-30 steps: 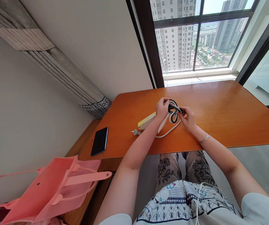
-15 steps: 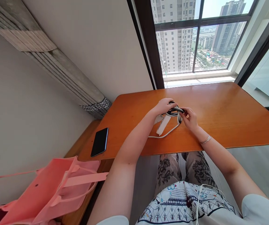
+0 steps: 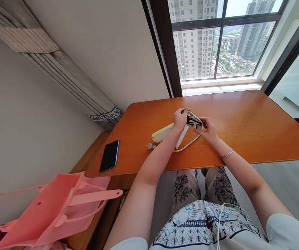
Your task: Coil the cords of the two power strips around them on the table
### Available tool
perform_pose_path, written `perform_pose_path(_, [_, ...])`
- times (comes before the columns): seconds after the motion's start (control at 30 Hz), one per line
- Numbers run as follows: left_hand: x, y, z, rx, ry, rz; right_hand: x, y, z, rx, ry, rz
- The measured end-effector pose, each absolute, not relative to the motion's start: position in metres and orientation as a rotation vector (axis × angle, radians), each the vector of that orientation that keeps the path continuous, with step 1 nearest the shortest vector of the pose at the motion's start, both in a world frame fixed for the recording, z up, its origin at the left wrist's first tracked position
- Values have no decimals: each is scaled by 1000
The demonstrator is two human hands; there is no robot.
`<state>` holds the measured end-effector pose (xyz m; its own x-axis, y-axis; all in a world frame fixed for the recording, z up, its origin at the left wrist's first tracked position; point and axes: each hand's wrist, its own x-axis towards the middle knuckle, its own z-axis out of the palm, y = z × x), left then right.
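The left hand [image 3: 180,118] grips the cables [image 3: 194,119] at left; the right hand [image 3: 208,132], narrowly curled, holds their right end. Power strip [image 3: 162,133], plug [image 3: 150,146] and phone [image 3: 109,156] lie leftward.

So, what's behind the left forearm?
A yellow-edged block and a plug show on its left, a white bar and cord on its right; whatever lies directly behind is covered.

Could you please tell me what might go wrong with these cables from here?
Black and white cables overlap where the left hand holds them, with the right hand at their edge, so they might tangle. The plug lies beside the left forearm, which could knock it.
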<state>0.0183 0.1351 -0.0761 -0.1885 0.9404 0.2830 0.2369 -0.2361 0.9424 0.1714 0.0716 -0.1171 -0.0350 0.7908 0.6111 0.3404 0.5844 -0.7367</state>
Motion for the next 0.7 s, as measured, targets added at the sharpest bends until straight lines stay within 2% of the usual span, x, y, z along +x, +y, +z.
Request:
perform_pose_path(0.23, [18,139,-75,1108,1440,1650,164,72,-121,-1047,-1506,418])
perform_pose_path(0.33, [13,136,-72,1188,1302,1545,167,74,-124,-1072,-1443,476])
perform_pose_path(0.5, [8,124,-60,1339,1133,1312,171,81,-131,-1086,-1324,702])
perform_pose_path(0.7, [18,109,-45,1444,1123,1389,169,89,-137,-1018,-1023,1225])
